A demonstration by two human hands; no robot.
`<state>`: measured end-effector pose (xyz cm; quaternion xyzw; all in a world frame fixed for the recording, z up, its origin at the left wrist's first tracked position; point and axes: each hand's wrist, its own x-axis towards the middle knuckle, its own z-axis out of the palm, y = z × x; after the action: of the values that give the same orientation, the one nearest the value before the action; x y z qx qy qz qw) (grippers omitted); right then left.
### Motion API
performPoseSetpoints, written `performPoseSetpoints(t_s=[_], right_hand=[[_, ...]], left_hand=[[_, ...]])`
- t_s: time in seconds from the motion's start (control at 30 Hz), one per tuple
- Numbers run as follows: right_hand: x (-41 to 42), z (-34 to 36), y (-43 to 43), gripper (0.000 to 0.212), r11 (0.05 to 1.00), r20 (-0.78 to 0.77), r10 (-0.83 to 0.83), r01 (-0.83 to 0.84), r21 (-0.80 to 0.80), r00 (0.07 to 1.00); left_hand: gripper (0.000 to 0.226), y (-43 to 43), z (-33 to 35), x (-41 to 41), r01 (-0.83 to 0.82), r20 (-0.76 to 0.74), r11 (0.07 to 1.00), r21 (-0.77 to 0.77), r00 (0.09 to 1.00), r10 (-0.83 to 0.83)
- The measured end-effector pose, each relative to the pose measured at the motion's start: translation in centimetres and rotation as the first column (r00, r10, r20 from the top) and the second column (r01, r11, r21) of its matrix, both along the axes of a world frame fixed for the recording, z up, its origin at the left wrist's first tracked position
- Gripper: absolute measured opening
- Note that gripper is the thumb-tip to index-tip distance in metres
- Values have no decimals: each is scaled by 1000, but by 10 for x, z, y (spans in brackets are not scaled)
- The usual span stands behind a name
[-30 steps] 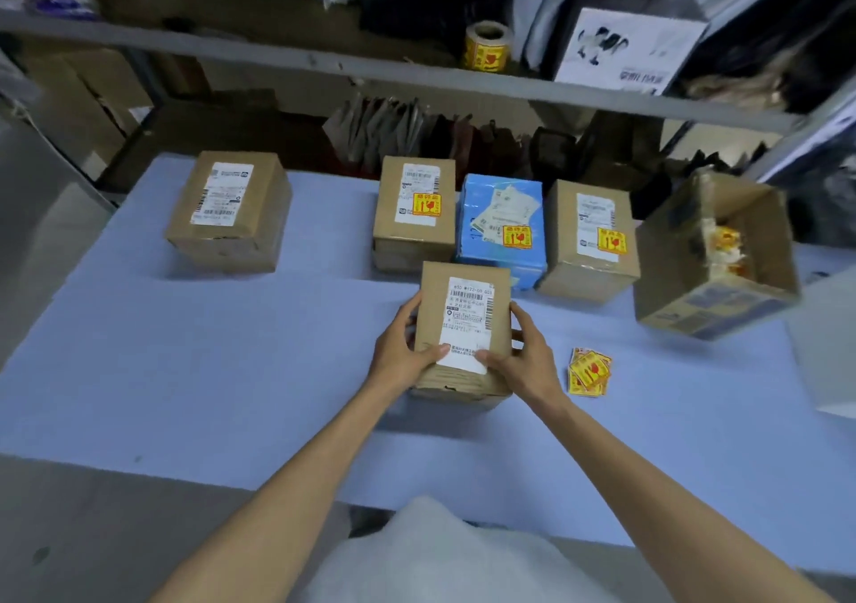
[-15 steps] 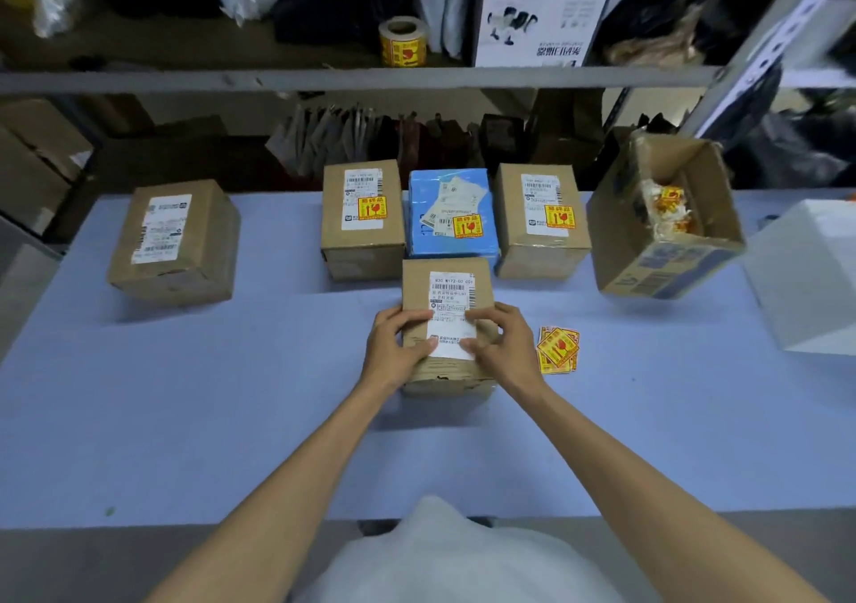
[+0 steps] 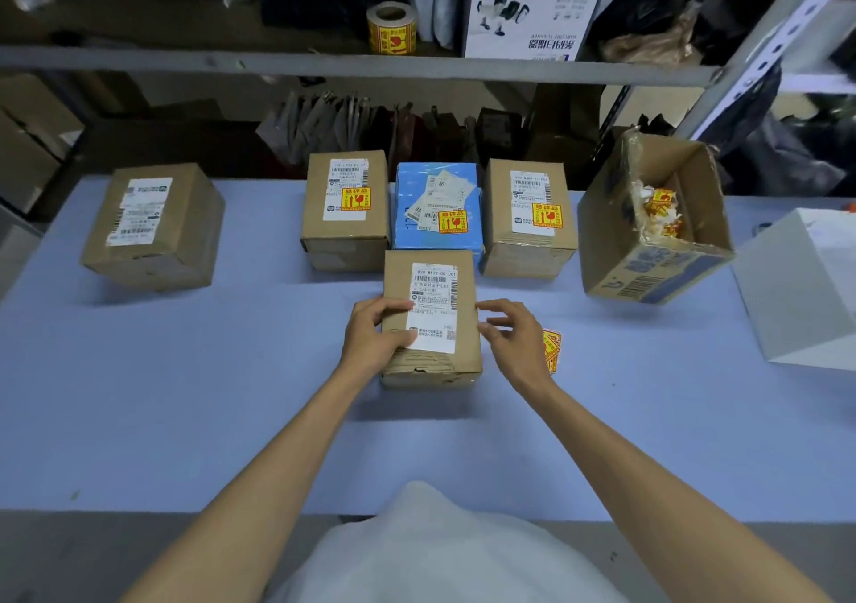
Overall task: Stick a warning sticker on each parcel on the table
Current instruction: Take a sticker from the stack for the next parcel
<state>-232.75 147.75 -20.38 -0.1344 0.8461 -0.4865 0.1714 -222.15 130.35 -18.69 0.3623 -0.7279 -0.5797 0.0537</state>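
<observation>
Near parcel (image 3: 431, 320): brown box at the centre of the surface (image 3: 185, 394), straight ahead of the person. White shipping label on top, no warning sticker yet.
Long axis: runs away from the person. Far end sits close up to the back row; contact not clear.
Left hand (image 3: 375, 338): grips the box's left edge, thumb pressed on the label, fingers curled over the top.
Right hand (image 3: 514, 338): off the box, just beside its right edge, fingers loosely curled, holding nothing that shows.
Sticker stack (image 3: 552, 350): yellow-red, flat on the surface, just right of the right hand and partly hidden behind it. Sheet count cannot be told.
Key relation: the stack lies right of the box, on the right hand's side, with the left hand across the box from it. Judgement: right hand picks, left hand steadies.
Parcel count: five closed boxes on the surface.
Stickered: three, side by side in the back row. They are the left brown parcel (image 3: 345, 213), blue parcel (image 3: 437, 194) and right brown parcel (image 3: 528, 231).
Unstickered: two, the near parcel and the far-left parcel (image 3: 153, 227), which sits well apart to the left.
Other boxes: one open carton (image 3: 607, 241), tilted, with sticker scraps inside. One white box (image 3: 806, 287) at the right edge.
Sticker roll (image 3: 391, 28): one, on the shelf (image 3: 278, 62) above.
Progress: judged three of five done.
</observation>
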Motion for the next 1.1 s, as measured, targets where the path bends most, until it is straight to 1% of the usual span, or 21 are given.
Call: performPoseSetpoints(t_s=[0.03,0.07,0.1,0.17,0.2,0.23,0.3,0.37,0.43,0.53,0.6,0.63,0.7,0.77,0.8,0.83,0.87,0.93,1.0,1.03,1.1], right_hand=[[-3,-4,6,27,997,-38,-35,38,64,999],[-7,-8,13,30,985,-91,-52,66,160,994],[-11,-13,21,33,954,-148,-41,83,289,988],[-18,-24,38,40,842,-207,16,98,531,978],[-21,-29,44,45,794,-205,20,109,598,979],[-24,-33,50,49,765,-186,1,119,633,982],[-28,-40,57,52,751,-130,-72,139,645,989],[-32,-45,62,48,781,-88,-124,152,605,988],[-35,-47,63,39,822,-90,-132,160,547,987],[-36,-46,61,15,875,-90,-173,196,444,981],[-34,-38,57,7,909,-43,-224,224,350,974],[-33,-31,54,7,921,-23,-250,245,302,968],[-33,-15,45,8,937,2,-300,294,190,954],[-31,6,29,10,943,43,-331,330,40,943],[-31,18,20,8,945,86,-320,324,-38,943],[-29,29,10,4,949,139,-280,295,-108,950],[-26,40,0,3,955,190,-212,245,-166,958],[-17,56,-18,7,965,259,-50,114,-237,965],[-10,67,-32,8,964,280,65,13,-267,958],[-7,70,-38,8,961,282,97,-17,-275,955],[-5,73,-46,11,955,277,133,-48,-294,952]], left_hand=[[42,1,0,0,-4,-1,1000,7,1000,4],[42,2,0,1,-7,-4,1000,12,1000,7],[42,2,0,1,-10,-6,1000,13,1000,10],[42,4,-1,3,-18,-6,1000,9,1000,18],[42,5,-1,4,-19,-7,1000,7,1000,19],[42,6,-1,5,-18,-9,1000,7,1000,18],[42,7,-1,6,-19,-10,1000,12,1000,19],[42,7,-1,7,-24,-7,1000,17,1000,24],[43,7,0,7,-27,-6,999,18,1000,27],[43,6,2,6,-18,1,1000,22,1000,18],[43,5,3,4,-9,28,1000,17,1000,8],[44,4,3,2,0,49,1000,-11,999,0],[45,5,4,-2,24,82,990,-142,997,-12],[42,10,9,-6,24,43,962,-271,999,-12],[40,12,13,-10,19,-7,956,-294,1000,-22],[37,14,19,-14,23,-59,961,-277,997,-41],[33,14,26,-19,40,-93,975,-217,994,-62],[23,14,43,-28,104,-125,994,-26,987,-106],[11,9,55,-33,137,-172,982,134,979,-113],[8,5,59,-32,141,-193,974,180,976,-105],[8,-6,63,-29,154,-198,962,225,974,-110]])
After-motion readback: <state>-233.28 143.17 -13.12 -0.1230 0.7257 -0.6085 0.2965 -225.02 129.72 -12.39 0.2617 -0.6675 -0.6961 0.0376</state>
